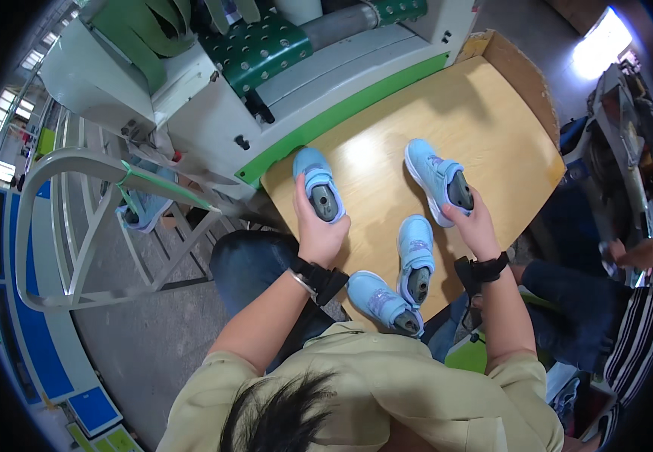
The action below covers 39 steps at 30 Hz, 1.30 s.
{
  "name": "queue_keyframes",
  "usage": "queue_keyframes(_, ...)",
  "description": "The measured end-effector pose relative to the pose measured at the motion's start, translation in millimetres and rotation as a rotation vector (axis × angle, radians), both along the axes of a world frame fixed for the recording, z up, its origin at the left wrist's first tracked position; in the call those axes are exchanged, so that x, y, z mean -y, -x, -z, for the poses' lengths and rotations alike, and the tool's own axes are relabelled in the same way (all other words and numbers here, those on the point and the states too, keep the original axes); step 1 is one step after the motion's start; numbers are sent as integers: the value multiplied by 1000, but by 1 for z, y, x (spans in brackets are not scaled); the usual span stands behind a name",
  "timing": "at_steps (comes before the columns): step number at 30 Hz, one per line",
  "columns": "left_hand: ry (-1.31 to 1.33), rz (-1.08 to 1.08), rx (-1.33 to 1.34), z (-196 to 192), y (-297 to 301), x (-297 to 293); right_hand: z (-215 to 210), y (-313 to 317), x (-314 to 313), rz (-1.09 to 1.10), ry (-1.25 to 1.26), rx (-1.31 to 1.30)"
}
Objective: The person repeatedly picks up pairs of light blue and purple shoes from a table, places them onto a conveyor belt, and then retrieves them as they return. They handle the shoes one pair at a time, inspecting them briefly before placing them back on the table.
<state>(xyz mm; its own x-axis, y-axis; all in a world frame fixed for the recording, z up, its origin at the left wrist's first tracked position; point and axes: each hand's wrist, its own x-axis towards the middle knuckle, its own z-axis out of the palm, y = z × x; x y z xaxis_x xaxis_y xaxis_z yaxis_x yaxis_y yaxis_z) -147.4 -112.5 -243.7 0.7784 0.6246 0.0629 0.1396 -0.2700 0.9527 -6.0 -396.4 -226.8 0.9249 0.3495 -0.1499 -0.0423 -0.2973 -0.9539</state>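
My left hand (322, 232) is wrapped round the heel of a light blue sneaker (314, 172), toe pointing away from me. A grey shoe last fills its opening. On the right, my right hand (477, 225) grips the heel of another light blue sneaker (429, 172) with a white sole, also with a last inside. Closer to my lap, two more such sneakers lie on the wooden table: one sneaker (416, 245) toe away from me, the other sneaker (373, 294) angled to the left. Their heels lie close together.
The wooden tabletop (500, 113) adjoins a white machine (213, 113) with a green perforated roller (270, 56). A cardboard edge (526, 83) borders its far right. At left stands a grey metal rack (77, 226) with a sneaker (145, 211) on it. Another person's hand (643, 256) shows at right.
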Motion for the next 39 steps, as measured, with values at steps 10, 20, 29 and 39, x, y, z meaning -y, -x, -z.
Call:
queue_keyframes(10, 539, 215, 404, -158, -39, -23, -122, -68, -75, -100, -25, 383)
queue_keyframes(20, -498, -211, 314, -180, -186, -134, -153, -247, -254, 58, 131, 879)
queue_keyframes(29, -697, 347, -418, -40, -14, -46, -24, -236, -164, 314, 573, 378)
queue_keyframes(39, -747, 464, -783, 20, 7, -37, 25, -170, -159, -589, 231, 67)
